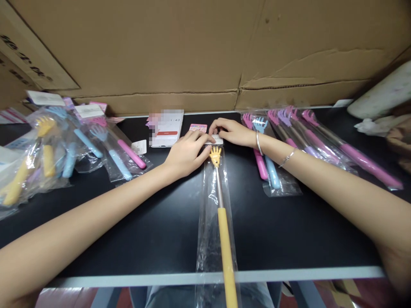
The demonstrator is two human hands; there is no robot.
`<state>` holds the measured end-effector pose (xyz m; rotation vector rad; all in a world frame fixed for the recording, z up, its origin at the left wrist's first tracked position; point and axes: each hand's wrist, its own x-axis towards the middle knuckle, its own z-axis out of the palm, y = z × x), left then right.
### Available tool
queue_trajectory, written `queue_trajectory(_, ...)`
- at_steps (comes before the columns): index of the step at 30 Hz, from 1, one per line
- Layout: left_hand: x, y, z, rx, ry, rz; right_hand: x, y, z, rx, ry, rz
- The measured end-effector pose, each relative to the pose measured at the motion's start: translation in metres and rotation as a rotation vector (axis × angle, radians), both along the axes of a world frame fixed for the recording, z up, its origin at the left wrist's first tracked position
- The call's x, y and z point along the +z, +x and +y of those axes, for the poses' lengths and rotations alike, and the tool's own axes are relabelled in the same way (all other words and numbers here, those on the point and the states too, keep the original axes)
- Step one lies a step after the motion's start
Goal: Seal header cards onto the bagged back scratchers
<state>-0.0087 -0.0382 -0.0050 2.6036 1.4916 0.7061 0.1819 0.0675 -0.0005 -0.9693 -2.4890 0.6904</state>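
A yellow back scratcher (pixel 227 252) lies lengthwise in a clear plastic bag (pixel 205 231), its hand-shaped head away from me and its handle reaching over the table's front edge. At the bag's far end are a white label (pixel 218 139) and a pink card (pixel 198 127). My left hand (pixel 189 154) lies fairly flat there, fingers stretched out, their tips touching the label. From the other side, my right hand (pixel 234 131) bends its fingers, with index finger and thumb at the label. My fingers partly cover the label and the card.
Bagged back scratchers (pixel 48 158) in yellow, blue and pink lie piled at left. More, pink, blue and purple (pixel 321 141), lie at right. A phone (pixel 168 128) rests beyond my left hand. Cardboard (pixel 160 47) stands along the back of the black table (pixel 144 239).
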Motion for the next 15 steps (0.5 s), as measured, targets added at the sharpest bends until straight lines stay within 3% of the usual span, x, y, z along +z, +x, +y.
queue_trajectory(15,0.000,-0.001,0.001,0.000,0.006,0.028,0.005,-0.008,-0.013,-0.069,0.171,-0.157)
